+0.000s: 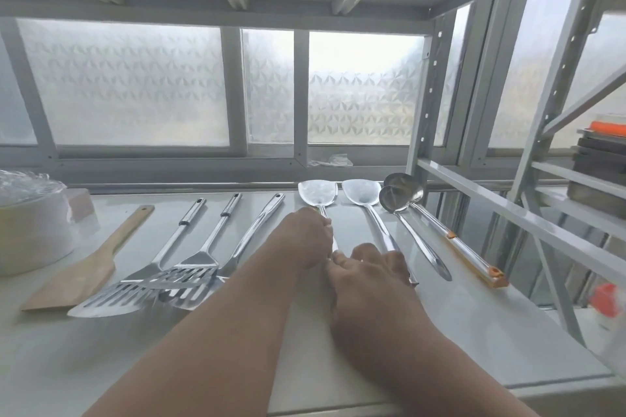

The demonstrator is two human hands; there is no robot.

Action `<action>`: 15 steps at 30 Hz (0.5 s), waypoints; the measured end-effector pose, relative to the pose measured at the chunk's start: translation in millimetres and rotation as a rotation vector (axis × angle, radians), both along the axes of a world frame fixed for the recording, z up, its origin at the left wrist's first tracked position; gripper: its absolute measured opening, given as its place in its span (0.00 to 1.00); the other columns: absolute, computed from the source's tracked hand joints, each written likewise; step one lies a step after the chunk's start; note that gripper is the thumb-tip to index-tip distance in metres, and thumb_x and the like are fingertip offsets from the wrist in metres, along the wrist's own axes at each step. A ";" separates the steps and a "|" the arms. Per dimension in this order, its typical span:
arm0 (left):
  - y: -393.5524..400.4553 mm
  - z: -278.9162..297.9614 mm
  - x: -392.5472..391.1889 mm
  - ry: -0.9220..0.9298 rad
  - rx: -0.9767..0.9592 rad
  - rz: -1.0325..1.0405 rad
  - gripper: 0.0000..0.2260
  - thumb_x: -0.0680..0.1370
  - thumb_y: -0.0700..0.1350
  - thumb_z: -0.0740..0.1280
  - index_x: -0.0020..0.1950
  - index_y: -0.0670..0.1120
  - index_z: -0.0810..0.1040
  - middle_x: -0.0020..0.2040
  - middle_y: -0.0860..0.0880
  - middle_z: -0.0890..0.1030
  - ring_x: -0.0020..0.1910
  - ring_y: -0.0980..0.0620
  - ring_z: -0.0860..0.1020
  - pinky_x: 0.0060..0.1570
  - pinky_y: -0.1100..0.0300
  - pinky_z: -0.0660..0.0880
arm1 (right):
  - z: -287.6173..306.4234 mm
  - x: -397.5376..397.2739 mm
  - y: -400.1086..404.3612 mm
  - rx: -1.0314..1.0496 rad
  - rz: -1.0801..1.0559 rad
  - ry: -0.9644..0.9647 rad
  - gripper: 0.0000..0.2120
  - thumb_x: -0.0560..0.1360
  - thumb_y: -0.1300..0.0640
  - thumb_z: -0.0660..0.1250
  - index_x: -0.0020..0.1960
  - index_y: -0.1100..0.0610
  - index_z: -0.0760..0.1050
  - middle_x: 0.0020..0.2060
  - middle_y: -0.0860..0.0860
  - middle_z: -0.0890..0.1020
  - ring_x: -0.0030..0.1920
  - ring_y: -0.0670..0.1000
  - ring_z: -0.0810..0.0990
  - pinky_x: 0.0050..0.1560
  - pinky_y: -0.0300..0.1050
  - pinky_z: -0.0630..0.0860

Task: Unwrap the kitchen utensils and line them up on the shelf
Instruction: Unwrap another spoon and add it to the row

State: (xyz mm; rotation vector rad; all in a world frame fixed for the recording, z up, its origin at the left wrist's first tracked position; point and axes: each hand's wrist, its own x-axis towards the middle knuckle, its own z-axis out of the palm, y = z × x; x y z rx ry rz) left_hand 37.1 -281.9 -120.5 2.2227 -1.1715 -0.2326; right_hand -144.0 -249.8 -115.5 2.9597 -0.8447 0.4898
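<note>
A row of utensils lies on the white shelf (338,349). From the left come a wooden spatula (84,267), three steel slotted turners (189,267) with overlapping heads, two steel wok spatulas and two ladles (403,196), one with an orange-trimmed handle. My left hand (301,240) grips the handle of the left wok spatula (316,195) just below its blade. My right hand (369,274) holds the lower end of that handle and lies over the handle of the second wok spatula (360,193).
A white roll topped with clear plastic (30,223) stands at the far left beside a small pale block (79,203). Frosted windows close off the back. A grey shelf frame (508,213) rises at the right, with stacked dark boxes (599,173) beyond it.
</note>
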 end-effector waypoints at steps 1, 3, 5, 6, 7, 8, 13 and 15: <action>-0.2 -0.6 0.2 -0.008 -0.004 -0.003 0.12 0.85 0.51 0.64 0.59 0.50 0.87 0.55 0.48 0.87 0.57 0.47 0.83 0.49 0.59 0.72 | -0.2 0.3 -0.4 0.011 0.000 -0.002 0.25 0.70 0.61 0.52 0.64 0.49 0.72 0.64 0.44 0.76 0.63 0.52 0.64 0.61 0.54 0.58; -0.4 -1.7 1.8 -0.031 -0.010 -0.014 0.13 0.85 0.52 0.63 0.57 0.52 0.87 0.53 0.49 0.87 0.56 0.48 0.83 0.53 0.58 0.76 | 0.4 -0.2 -0.2 0.038 0.001 -0.009 0.26 0.70 0.62 0.52 0.65 0.49 0.72 0.67 0.44 0.75 0.64 0.52 0.63 0.61 0.53 0.59; -0.2 -3.3 3.2 -0.041 -0.006 -0.023 0.13 0.85 0.52 0.63 0.50 0.51 0.86 0.51 0.48 0.87 0.54 0.47 0.83 0.54 0.56 0.78 | 2.1 -2.1 1.4 0.060 0.007 -0.009 0.27 0.71 0.62 0.52 0.67 0.49 0.71 0.68 0.44 0.73 0.63 0.52 0.62 0.63 0.52 0.58; -0.1 -4.1 4.0 -0.040 -0.005 -0.027 0.13 0.85 0.53 0.63 0.46 0.51 0.84 0.51 0.49 0.87 0.54 0.46 0.84 0.53 0.56 0.77 | 2.9 -3.1 2.5 0.063 0.010 -0.008 0.27 0.72 0.63 0.52 0.68 0.49 0.70 0.69 0.44 0.73 0.63 0.52 0.61 0.63 0.52 0.58; -0.4 -5.2 4.9 -0.035 -0.002 -0.028 0.13 0.85 0.53 0.63 0.45 0.52 0.83 0.51 0.49 0.87 0.53 0.47 0.84 0.52 0.57 0.76 | 2.9 -4.1 3.3 0.066 0.013 -0.011 0.27 0.72 0.63 0.53 0.69 0.49 0.70 0.68 0.44 0.73 0.63 0.52 0.60 0.63 0.52 0.57; 0.2 -6.0 5.3 -0.031 -0.004 -0.030 0.12 0.85 0.54 0.64 0.46 0.52 0.83 0.50 0.49 0.87 0.53 0.47 0.84 0.51 0.57 0.76 | 2.6 -4.4 3.8 0.064 0.016 -0.017 0.26 0.72 0.62 0.53 0.68 0.49 0.70 0.68 0.44 0.73 0.63 0.51 0.61 0.64 0.52 0.57; 2.1 -6.6 5.0 -0.039 -0.019 -0.037 0.14 0.84 0.54 0.64 0.42 0.53 0.81 0.53 0.52 0.87 0.53 0.48 0.84 0.50 0.57 0.75 | -0.8 -3.5 4.3 0.050 0.016 -0.014 0.26 0.73 0.55 0.54 0.70 0.49 0.70 0.70 0.43 0.73 0.68 0.51 0.64 0.68 0.54 0.57; 2.0 -6.1 3.9 -0.045 -0.023 -0.030 0.13 0.84 0.54 0.64 0.42 0.53 0.82 0.53 0.52 0.88 0.54 0.48 0.84 0.53 0.56 0.78 | -0.9 -3.9 4.6 0.044 0.015 -0.022 0.26 0.73 0.54 0.54 0.71 0.49 0.69 0.72 0.43 0.72 0.68 0.51 0.64 0.67 0.53 0.57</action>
